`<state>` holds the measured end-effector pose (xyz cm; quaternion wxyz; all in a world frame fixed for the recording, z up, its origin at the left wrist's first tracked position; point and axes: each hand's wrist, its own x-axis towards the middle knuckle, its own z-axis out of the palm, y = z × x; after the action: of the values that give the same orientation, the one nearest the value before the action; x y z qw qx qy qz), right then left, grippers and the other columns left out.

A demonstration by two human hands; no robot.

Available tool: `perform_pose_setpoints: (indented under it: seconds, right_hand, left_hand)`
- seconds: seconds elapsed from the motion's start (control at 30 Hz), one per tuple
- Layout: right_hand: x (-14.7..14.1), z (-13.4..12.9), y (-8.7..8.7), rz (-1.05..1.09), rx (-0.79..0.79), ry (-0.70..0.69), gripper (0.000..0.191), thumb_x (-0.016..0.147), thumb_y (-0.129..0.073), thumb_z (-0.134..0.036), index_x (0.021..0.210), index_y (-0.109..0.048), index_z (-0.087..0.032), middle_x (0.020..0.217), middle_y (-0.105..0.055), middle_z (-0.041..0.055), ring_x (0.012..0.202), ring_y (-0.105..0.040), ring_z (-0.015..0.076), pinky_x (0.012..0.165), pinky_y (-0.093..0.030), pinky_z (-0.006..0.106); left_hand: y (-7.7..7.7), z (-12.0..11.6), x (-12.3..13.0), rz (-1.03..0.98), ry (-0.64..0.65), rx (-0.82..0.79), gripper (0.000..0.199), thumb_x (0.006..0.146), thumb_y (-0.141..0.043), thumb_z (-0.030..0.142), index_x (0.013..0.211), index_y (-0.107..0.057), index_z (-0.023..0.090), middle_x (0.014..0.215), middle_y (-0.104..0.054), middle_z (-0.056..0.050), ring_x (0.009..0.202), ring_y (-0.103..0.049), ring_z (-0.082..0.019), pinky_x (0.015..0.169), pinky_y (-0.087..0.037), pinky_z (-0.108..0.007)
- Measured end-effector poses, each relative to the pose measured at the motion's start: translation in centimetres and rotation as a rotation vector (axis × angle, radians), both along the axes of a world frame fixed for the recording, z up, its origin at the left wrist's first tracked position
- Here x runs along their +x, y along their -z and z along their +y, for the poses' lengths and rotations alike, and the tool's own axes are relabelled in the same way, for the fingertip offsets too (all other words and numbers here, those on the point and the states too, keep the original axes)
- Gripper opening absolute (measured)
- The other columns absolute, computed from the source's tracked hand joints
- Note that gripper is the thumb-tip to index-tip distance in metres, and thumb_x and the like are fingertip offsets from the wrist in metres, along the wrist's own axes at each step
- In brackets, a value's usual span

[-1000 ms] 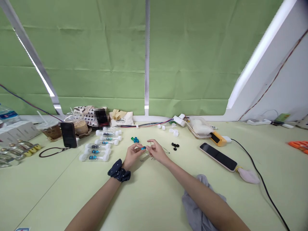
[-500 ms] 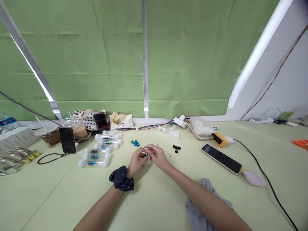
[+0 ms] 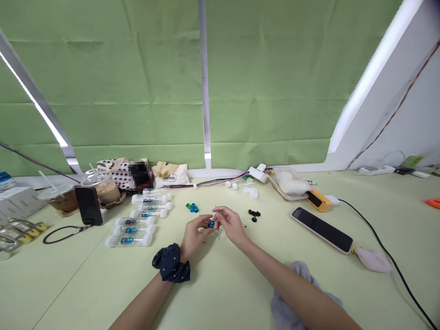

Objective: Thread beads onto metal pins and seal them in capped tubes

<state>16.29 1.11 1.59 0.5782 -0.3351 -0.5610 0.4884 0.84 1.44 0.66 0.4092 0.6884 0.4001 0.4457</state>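
My left hand [image 3: 194, 234], with a dark dotted scrunchie [image 3: 171, 263] at the wrist, pinches a small blue part [image 3: 211, 224]. The fingers of my right hand [image 3: 232, 225] are closed against the same part from the right. A thin clear or metal piece [image 3: 219, 236] hangs just below the fingertips. Behind my left hand lie small blue parts [image 3: 194, 207] and green ones [image 3: 188, 206]. Several black round parts [image 3: 254, 214] are to the right of my right hand. Capped clear tubes [image 3: 129, 240] with blue parts inside lie in rows at the left.
A phone [image 3: 322, 229], a yellow device [image 3: 318, 200] and a cable lie at the right. A plastic tray [image 3: 279, 187] and white caps [image 3: 253, 193] sit at the back. Drinks [image 3: 62, 200], an upright phone [image 3: 88, 205] and a cord loop stand or lie left; grey cloth [image 3: 292, 302] is beneath my right forearm.
The view has shifted slightly. The blue part between my fingers shows more fully, and the thin piece below them has come into view.
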Motion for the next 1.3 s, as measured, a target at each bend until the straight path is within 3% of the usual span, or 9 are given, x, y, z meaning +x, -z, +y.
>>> perform_pose_setpoints:
  seconds: [0.13,0.23,0.4,0.5,0.7,0.87,0.97,1.17,1.3]
  right_hand:
    - [0.3,0.4,0.0,0.021,-0.028,0.034,0.031,0.08,-0.052,-0.046,0.092,-0.056,-0.018,0.07,-0.057,0.0014,0.051,-0.054,0.0101,0.049,-0.046,0.025]
    - [0.7,0.9,-0.1,0.031,-0.042,0.109,0.034,0.08,-0.051,-0.048,0.094,-0.057,-0.018,0.068,-0.057,0.0011,0.05,-0.051,0.0095,0.048,-0.044,0.024]
    - [1.3,1.7,-0.1,0.064,-0.076,0.206,0.042,0.08,-0.05,-0.051,0.104,-0.055,-0.017,0.066,-0.056,0.0008,0.047,-0.047,0.009,0.045,-0.039,0.024]
    - [1.6,2.0,-0.2,0.064,-0.085,0.234,0.041,0.081,-0.048,-0.053,0.099,-0.056,-0.017,0.065,-0.055,0.0011,0.046,-0.044,0.0083,0.043,-0.036,0.023]
    - [2.7,2.6,-0.5,0.073,-0.1,0.31,0.039,0.083,-0.043,-0.055,0.089,-0.055,-0.018,0.066,-0.053,0.0016,0.046,-0.04,0.0076,0.041,-0.03,0.022]
    - [4.1,3.7,-0.7,0.221,-0.109,0.37,0.038,0.083,-0.043,-0.055,0.085,-0.053,-0.019,0.066,-0.051,0.0015,0.046,-0.036,0.0072,0.042,-0.029,0.022]
    - [5.2,4.2,-1.2,0.348,-0.085,0.433,0.038,0.082,-0.045,-0.055,0.083,-0.052,-0.018,0.069,-0.049,0.0014,0.047,-0.036,0.0066,0.044,-0.03,0.023]
    - [7.0,4.4,-3.1,0.439,-0.003,0.525,0.037,0.077,-0.051,-0.056,0.079,-0.051,-0.019,0.082,-0.051,0.0028,0.05,-0.037,0.0053,0.048,-0.032,0.023]
    - [6.2,3.7,-3.5,0.435,0.002,0.402,0.035,0.077,-0.054,-0.054,0.08,-0.053,-0.019,0.071,-0.05,0.0001,0.049,-0.038,0.0061,0.048,-0.031,0.024]
  left_hand:
    - [-1.4,1.1,-0.7,0.115,0.097,0.068,0.049,0.064,-0.072,0.032,0.111,-0.061,0.024,0.094,-0.067,-0.008,0.091,-0.06,-0.024,0.08,-0.044,-0.034]
    - [-2.7,4.4,-1.7,0.172,0.201,0.098,0.057,0.067,-0.069,0.035,0.121,-0.054,0.026,0.115,-0.06,-0.01,0.109,-0.052,-0.027,0.087,-0.041,-0.036]
    - [-3.0,14.1,-2.7,0.407,-0.08,0.291,0.048,0.072,-0.061,0.039,0.116,-0.054,0.021,0.121,-0.052,-0.013,0.111,-0.046,-0.029,0.095,-0.033,-0.041]
    - [-2.4,19.0,-2.4,0.651,-0.285,0.28,0.041,0.073,-0.061,0.037,0.108,-0.055,0.015,0.119,-0.049,-0.017,0.114,-0.039,-0.034,0.092,-0.032,-0.045]
    - [-1.4,22.0,-1.2,0.757,-0.335,0.252,0.028,0.074,-0.062,0.029,0.095,-0.056,0.011,0.105,-0.052,-0.016,0.107,-0.04,-0.034,0.085,-0.034,-0.044]
    - [-1.6,21.9,-0.9,0.804,-0.331,0.275,0.016,0.075,-0.062,0.021,0.088,-0.059,0.013,0.102,-0.053,-0.014,0.105,-0.039,-0.032,0.082,-0.034,-0.042]
    - [-2.2,20.1,-1.1,0.819,-0.294,0.345,0.018,0.079,-0.059,0.026,0.094,-0.059,0.016,0.107,-0.054,-0.013,0.108,-0.037,-0.031,0.084,-0.033,-0.039]
    - [-3.0,10.9,-1.3,0.758,-0.044,0.489,0.022,0.085,-0.051,0.034,0.104,-0.053,0.023,0.1,-0.061,-0.005,0.103,-0.045,-0.025,0.085,-0.033,-0.037]
    - [-2.7,4.7,-1.1,0.724,-0.032,0.443,0.021,0.087,-0.046,0.037,0.103,-0.051,0.023,0.098,-0.061,-0.004,0.1,-0.046,-0.022,0.085,-0.034,-0.036]
